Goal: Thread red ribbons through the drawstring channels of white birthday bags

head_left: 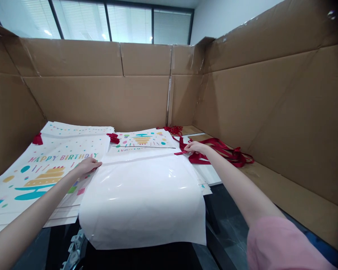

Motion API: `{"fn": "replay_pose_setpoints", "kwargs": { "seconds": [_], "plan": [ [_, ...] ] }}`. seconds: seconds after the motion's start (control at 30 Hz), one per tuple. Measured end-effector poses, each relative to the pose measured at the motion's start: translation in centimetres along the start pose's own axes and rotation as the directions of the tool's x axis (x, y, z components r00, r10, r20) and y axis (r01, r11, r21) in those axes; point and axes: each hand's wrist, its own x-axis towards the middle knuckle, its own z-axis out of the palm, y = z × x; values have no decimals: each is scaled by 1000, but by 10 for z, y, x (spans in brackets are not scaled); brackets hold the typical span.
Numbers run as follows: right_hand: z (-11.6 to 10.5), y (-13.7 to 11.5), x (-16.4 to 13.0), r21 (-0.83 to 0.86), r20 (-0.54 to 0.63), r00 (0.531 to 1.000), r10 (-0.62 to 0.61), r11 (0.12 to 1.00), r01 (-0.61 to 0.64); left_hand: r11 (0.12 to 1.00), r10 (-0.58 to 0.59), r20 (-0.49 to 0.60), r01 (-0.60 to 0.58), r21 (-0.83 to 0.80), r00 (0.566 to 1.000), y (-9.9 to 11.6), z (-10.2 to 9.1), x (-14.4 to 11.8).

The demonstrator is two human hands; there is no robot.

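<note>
A large white glossy sheet (143, 198) lies in front of me, its near end curving down over the edge of the dark surface. At its left edge, my left hand (88, 166) is closed, thumb and fingers pinching the sheet's margin. On the opposite edge, my right hand (197, 147) pinches the end of a red ribbon (180, 153) against the sheet. More red ribbons (219, 152) lie in a loose heap just right of that hand. Behind the white sheet shows a printed sheet (142, 139) with a cake picture, upside down.
A stack of "Happy Birthday" sheets (45, 168) lies at the left, with red ribbon bunches (37, 139) at its corners. Tall cardboard walls (101, 97) enclose the back and both sides. A grey metal or plastic part (74, 247) shows below the sheet's left corner.
</note>
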Motion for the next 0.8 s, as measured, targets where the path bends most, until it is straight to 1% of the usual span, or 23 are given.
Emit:
{"fn": "replay_pose_setpoints", "kwargs": {
  "seconds": [0.27, 0.5, 0.8],
  "plan": [
    [0, -1, 2, 43, -33, 999, 10, 999, -9, 995, -16, 40, 19, -99, 999, -1, 1, -3],
    [2, 3, 5, 75, -72, 997, 3, 997, 2, 984, -18, 40, 25, -178, 999, 1, 2, -10],
    [6, 9, 11, 118, -65, 998, 25, 993, -17, 976, -8, 53, 20, -218, 999, 5, 1, -12]
  ]
}}
